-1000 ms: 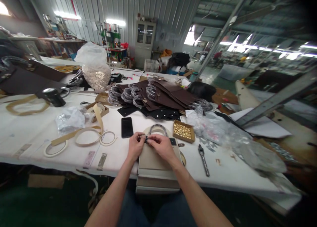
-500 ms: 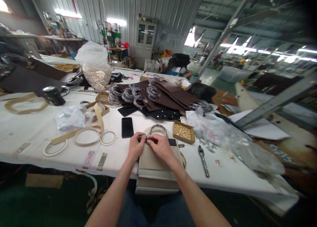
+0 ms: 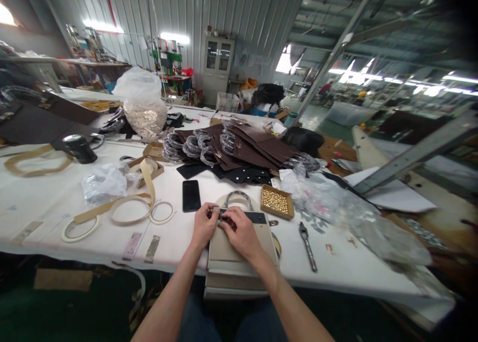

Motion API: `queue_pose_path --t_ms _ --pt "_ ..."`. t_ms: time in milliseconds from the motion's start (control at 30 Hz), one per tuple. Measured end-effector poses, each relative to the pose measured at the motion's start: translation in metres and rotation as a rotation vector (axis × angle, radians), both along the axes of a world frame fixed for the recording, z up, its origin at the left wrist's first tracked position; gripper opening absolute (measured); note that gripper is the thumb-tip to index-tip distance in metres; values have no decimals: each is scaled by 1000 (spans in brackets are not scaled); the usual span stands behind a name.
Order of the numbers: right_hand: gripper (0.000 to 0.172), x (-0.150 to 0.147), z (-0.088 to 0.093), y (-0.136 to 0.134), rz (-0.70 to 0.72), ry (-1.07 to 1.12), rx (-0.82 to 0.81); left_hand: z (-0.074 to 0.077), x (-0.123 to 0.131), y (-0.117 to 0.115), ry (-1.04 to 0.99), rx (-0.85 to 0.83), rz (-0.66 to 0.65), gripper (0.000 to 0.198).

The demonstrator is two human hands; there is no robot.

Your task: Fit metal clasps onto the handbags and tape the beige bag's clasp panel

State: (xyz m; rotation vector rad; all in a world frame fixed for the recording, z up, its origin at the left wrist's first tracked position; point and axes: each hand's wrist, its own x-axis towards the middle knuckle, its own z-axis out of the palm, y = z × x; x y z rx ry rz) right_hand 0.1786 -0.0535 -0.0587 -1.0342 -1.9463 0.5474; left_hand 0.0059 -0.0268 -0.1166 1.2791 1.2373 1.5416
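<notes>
A beige handbag (image 3: 239,262) lies flat at the near edge of the white table (image 3: 45,217), its wrapped handle (image 3: 239,198) pointing away from me. My left hand (image 3: 203,226) pinches the bag's top edge at the left. My right hand (image 3: 241,232) is closed beside it, fingertips pressed on a small dark metal fitting at that edge. Both hands touch each other over the fitting, which is mostly hidden by the fingers. A black strip (image 3: 254,216) runs along the bag's top to the right of my hands.
A black phone (image 3: 191,195) lies just beyond my left hand. A box of gold studs (image 3: 277,201) and pliers (image 3: 308,238) sit to the right. Brown bags (image 3: 239,145), plastic wrap (image 3: 336,207), tape rings (image 3: 127,210) and a black cup (image 3: 76,148) crowd the table.
My right hand has slid slightly down and left over the fitting, uncovering more of the black strip. The left hand holds the same spot.
</notes>
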Motion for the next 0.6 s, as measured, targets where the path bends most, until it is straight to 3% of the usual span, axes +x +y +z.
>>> queue_pose_path --t_ms 100,267,600 --pt "15 0 0 4 -7 -5 -13 0 0 0 -3 4 -4 29" --pt "44 -1 -2 9 32 -48 -11 3 -1 -1 -31 3 -44 29" --pt "39 4 -9 16 56 -80 24 4 -1 -1 5 2 -31 25"
